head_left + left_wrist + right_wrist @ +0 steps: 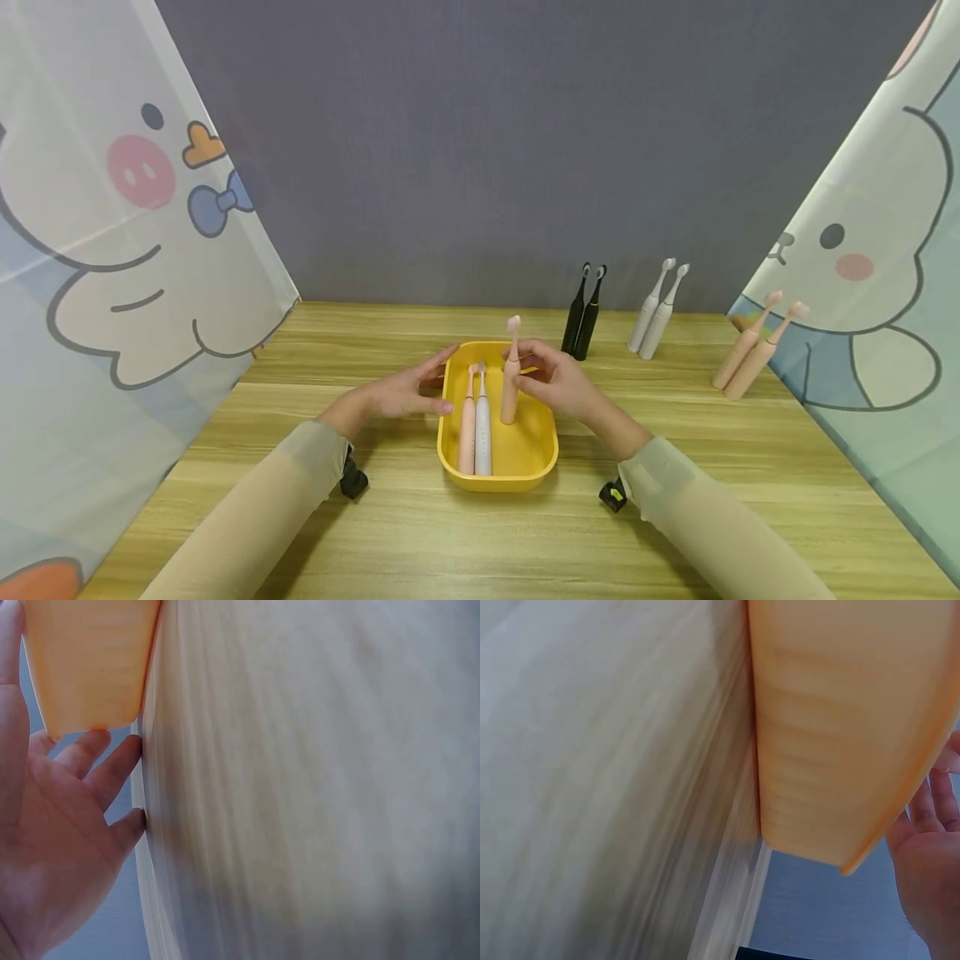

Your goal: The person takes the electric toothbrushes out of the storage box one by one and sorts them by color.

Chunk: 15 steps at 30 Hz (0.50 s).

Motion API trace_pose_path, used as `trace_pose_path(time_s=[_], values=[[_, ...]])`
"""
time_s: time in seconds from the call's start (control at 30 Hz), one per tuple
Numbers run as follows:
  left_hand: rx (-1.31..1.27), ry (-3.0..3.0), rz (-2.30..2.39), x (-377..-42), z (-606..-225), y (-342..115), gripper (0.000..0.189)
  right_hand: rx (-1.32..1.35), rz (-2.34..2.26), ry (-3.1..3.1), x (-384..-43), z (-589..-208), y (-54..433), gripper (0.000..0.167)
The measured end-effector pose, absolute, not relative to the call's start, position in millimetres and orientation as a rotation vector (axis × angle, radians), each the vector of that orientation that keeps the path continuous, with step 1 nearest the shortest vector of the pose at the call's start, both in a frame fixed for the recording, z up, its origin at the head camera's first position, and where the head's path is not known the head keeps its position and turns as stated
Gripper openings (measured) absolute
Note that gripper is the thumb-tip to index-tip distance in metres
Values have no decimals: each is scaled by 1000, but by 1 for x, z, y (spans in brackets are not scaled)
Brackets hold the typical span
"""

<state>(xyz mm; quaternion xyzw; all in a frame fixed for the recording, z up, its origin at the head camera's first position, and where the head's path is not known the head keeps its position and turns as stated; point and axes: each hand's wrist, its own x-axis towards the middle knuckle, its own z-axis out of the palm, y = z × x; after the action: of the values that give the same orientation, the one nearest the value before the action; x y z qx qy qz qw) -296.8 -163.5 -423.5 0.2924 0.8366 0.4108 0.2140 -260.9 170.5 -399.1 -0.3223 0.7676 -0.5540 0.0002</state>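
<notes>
A yellow tray [527,450] sits on the table in the head view. Two electric toothbrushes lie side by side along its left part: a pink one [467,433] and a white one [483,429]. Between thumb and fingers, my right hand [561,382] holds a peach-pink electric toothbrush [510,390] head up over the tray's right part. My left hand [397,393] is at the tray's left side, thumb near the rim, fingers spread. In the left wrist view its fingertips [94,739] are right at the tray wall [90,667]. The right wrist view hides the held toothbrush behind the tray [832,735].
Behind my right hand stand two black toothbrushes [582,321]. Two white toothbrushes [657,317] stand farther right, and two peach ones [752,354] near the right cartoon-print curtain [862,333]. A grey panel [480,150] rises along the back of the wooden table [360,517].
</notes>
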Motion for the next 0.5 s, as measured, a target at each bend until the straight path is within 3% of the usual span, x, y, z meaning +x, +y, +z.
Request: trace_pose_path(time_s=[0.5], values=[[788, 2306, 1159, -295, -422, -163, 119, -1044, -1665, 2433, -260, -399, 170, 36]])
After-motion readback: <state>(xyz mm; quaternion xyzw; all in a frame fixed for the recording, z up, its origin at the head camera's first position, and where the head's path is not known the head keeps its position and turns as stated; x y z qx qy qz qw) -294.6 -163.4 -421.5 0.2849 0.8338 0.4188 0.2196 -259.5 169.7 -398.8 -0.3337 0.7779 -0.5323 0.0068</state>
